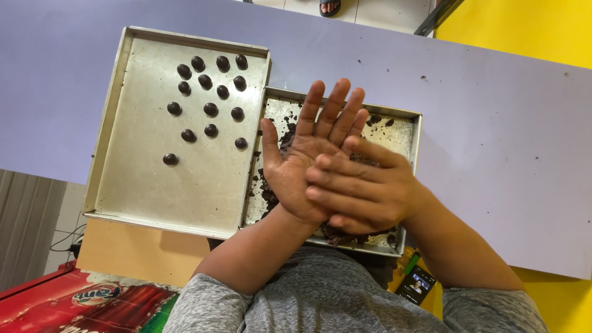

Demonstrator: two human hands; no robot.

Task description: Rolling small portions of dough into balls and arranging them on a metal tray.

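Note:
My left hand (296,154) lies palm up with its fingers spread, above a small metal tray (407,115). My right hand (364,192) is pressed flat across its palm, fingers pointing left. Anything between the two palms is hidden. The small tray holds dark brown crumbly dough (353,236), most of it covered by my hands. To the left, touching it, a larger metal tray (185,185) carries several small dark round balls (211,110) in loose rows in its far half.
Both trays rest on a pale purple tabletop (493,123). A phone (416,285) lies by my right elbow at the near edge. A red crate (80,302) stands low on the left. A person's sandalled foot (330,6) shows beyond the table.

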